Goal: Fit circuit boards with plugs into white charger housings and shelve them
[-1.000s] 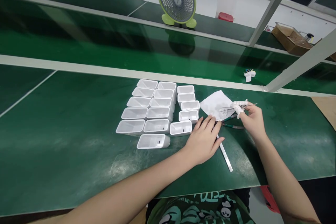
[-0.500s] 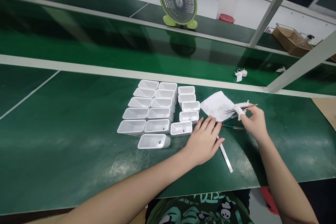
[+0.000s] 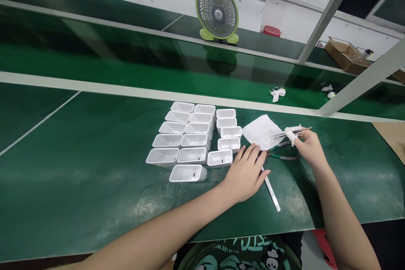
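Note:
My left hand lies palm down on the green table, fingers apart, at the lower edge of a white paper sheet and over the upper end of a white strip. My right hand is closed on metal tweezers wrapped in white material, their tips over small marks or pieces on the paper, too tiny to make out. Pliers with green and grey handles lie between my hands. Left of the paper stand several white rectangular containers in rows, some with small dark bits inside.
A green fan stands on the raised shelf at the back. Small white parts lie beyond the pale rail. A slanted metal post rises at right, near a cardboard box. Brown cardboard lies at the right edge.
The camera view has shifted slightly, so the fan and containers appear a little lower. My left hand stays on the paper's edge, and my right hand still holds the tweezers over the paper.

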The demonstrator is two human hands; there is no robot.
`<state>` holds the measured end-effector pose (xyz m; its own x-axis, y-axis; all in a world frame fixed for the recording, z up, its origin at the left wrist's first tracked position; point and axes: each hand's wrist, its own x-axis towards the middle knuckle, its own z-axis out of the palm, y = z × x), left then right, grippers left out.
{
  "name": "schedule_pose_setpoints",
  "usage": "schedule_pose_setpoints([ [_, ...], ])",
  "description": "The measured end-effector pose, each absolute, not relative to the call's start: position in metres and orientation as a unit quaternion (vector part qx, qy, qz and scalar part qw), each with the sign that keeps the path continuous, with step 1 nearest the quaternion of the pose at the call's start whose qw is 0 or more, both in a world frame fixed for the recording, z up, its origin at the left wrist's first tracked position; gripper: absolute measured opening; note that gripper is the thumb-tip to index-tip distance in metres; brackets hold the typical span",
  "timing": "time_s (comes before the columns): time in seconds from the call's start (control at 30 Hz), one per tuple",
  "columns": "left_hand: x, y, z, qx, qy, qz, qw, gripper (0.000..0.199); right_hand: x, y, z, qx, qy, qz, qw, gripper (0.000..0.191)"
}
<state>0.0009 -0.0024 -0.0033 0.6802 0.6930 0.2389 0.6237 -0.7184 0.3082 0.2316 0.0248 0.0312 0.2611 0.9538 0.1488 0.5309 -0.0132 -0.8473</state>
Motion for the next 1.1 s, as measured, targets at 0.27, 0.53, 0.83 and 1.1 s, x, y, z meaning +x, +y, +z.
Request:
schedule_pose_setpoints([
  [0.27,-0.011,-0.019,0.041,0.913,0.32,0.251,0.02,0.033,0.259,0.025,0.039,-0.677,-0.493,0.174,0.518,0.05],
  [0.53,-0.042,-0.011,0.028,0.868,0.387,0.271,-0.151,0.019,0.263,0.051,0.06,-0.721,-0.553,0.079,0.41,0.039],
  [0.83,-0.054,-0.009,0.012,0.909,0.211,0.354,-0.059,0.022,0.165,0.178,0.039,-0.69,-0.703,0.115,0.13,0.027],
  [1.1,-0.05,-0.017,0.001,0.864,0.35,0.359,-0.035,0.039,0.16,0.206,0.052,-0.722,-0.683,0.039,0.107,0.026],
])
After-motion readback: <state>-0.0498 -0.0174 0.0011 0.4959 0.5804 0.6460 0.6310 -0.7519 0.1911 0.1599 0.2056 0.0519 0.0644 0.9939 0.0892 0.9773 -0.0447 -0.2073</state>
